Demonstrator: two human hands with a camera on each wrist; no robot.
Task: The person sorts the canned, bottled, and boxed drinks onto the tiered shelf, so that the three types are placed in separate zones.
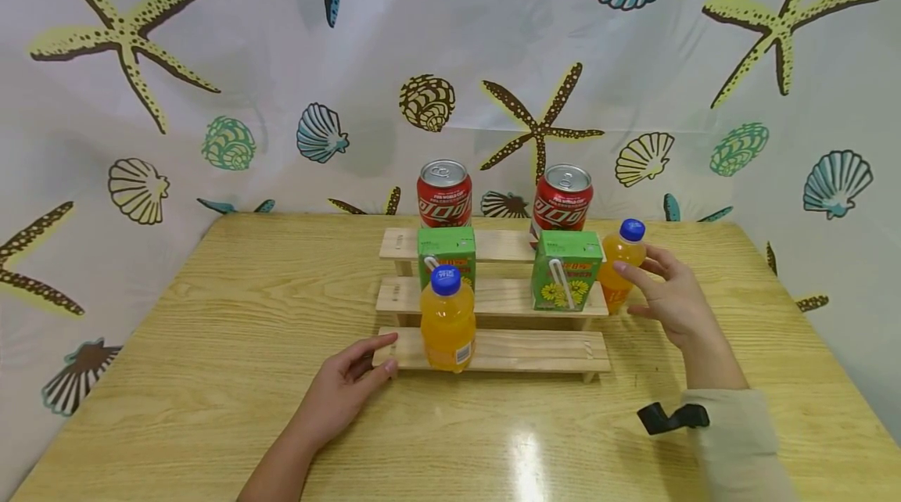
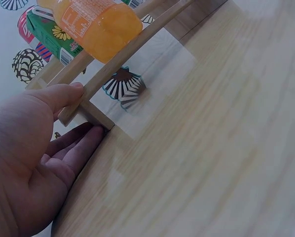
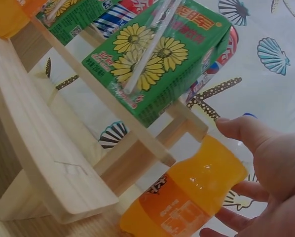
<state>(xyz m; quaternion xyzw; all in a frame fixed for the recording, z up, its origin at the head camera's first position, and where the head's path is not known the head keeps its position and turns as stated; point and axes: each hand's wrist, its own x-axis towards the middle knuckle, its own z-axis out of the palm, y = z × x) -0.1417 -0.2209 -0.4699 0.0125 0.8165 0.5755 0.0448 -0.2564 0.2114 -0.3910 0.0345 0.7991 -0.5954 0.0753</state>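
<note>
My left hand (image 1: 348, 381) grips the left end of the bottom board of a three-step wooden rack (image 1: 528, 349), thumb on top in the left wrist view and fingers lower beside the leg (image 2: 99, 117). My right hand (image 1: 669, 295) is around an orange drink bottle (image 1: 614, 281) with a blue cap, beside the rack's right end. Its thumb crosses in front of the bottle and its fingers lie at the far side. Another orange drink bottle (image 1: 448, 330) stands on the bottom step, left of centre.
Two green juice boxes with straws, a left one (image 1: 446, 244) and a right one (image 1: 566, 271), stand on the middle step. Two red cola cans, left (image 1: 444, 197) and right (image 1: 561, 201), stand on the top step. Behind the wooden table (image 1: 281, 291) hangs a shell-patterned cloth (image 1: 366, 80).
</note>
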